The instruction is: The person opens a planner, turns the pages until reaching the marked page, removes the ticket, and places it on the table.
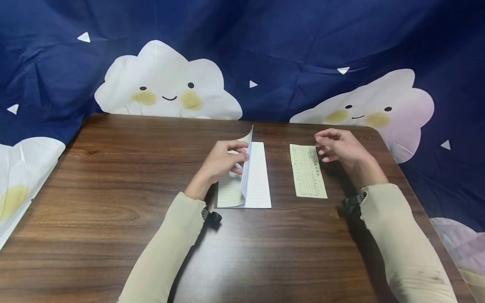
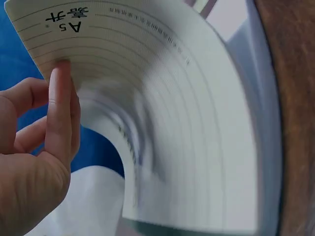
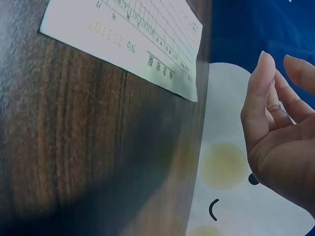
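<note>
A lined notepad [image 1: 257, 176] is lying near the middle of the dark wooden worktop [image 1: 113, 176], its long edge running away from the person. Its top sheets [image 2: 162, 113] are arching up and over toward the left, the free corner standing above the pad; the left wrist view is showing the curved leaf, printed "A5" near that corner, with the stack's edge partly blurred. The left hand [image 1: 223, 159] is lying on the pad's left half with the wrist low on the worktop and the forearm angling in from the lower left; its fingers [image 2: 61, 113] are curling round the raised leaf and gripping it at the edge. Just to the right of the pad, apart from it, a narrow printed slip [image 1: 308, 170] is lying flat; the right wrist view is showing a grid and a serial number on it. The right hand [image 1: 337, 146] is hovering at the slip's far right corner, fingers [image 3: 261, 98] loosely bent and slightly apart, holding nothing; whether it is touching the slip cannot be told. Both forearms are wearing beige sleeves [image 1: 401, 235]. Behind the worktop a navy cloth with smiling clouds [image 1: 166, 84] is hanging.
</note>
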`<state>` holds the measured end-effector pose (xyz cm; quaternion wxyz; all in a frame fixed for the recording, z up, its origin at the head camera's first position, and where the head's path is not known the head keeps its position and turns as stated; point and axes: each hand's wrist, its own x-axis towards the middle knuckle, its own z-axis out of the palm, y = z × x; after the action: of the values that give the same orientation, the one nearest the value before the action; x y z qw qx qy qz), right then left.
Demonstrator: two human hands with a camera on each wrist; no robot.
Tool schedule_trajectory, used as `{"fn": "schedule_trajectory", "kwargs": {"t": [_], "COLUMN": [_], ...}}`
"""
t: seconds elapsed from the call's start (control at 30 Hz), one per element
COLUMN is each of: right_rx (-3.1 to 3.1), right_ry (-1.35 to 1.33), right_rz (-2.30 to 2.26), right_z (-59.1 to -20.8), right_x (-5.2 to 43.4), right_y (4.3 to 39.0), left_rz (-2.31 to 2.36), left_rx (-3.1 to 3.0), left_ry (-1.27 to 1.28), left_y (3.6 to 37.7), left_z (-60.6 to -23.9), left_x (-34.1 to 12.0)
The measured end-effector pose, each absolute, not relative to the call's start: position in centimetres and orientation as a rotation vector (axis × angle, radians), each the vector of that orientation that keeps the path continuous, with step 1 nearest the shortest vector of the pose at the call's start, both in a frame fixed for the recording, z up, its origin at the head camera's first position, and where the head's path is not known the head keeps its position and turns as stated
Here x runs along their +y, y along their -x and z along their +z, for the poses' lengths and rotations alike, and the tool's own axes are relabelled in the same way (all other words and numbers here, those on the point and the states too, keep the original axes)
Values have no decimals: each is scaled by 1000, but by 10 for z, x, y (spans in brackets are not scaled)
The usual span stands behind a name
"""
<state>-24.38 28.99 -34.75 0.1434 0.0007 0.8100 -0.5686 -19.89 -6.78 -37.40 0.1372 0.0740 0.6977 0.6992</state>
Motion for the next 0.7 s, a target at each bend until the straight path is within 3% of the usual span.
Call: {"fn": "schedule_trajectory", "kwargs": {"t": [0.4, 0.7], "right_rx": [2337, 2315], "right_ry": [18, 62], "right_rz": [-1618, -1610], "right_z": [-348, -347], "right_x": [286, 280], "right_y": [246, 244], "left_rz": [1965, 1965], "left_rx": [1964, 1937], "left_ry": [-205, -246], "left_y": [201, 197], "left_z": [-386, -391], "left_x": [-36, -41]}}
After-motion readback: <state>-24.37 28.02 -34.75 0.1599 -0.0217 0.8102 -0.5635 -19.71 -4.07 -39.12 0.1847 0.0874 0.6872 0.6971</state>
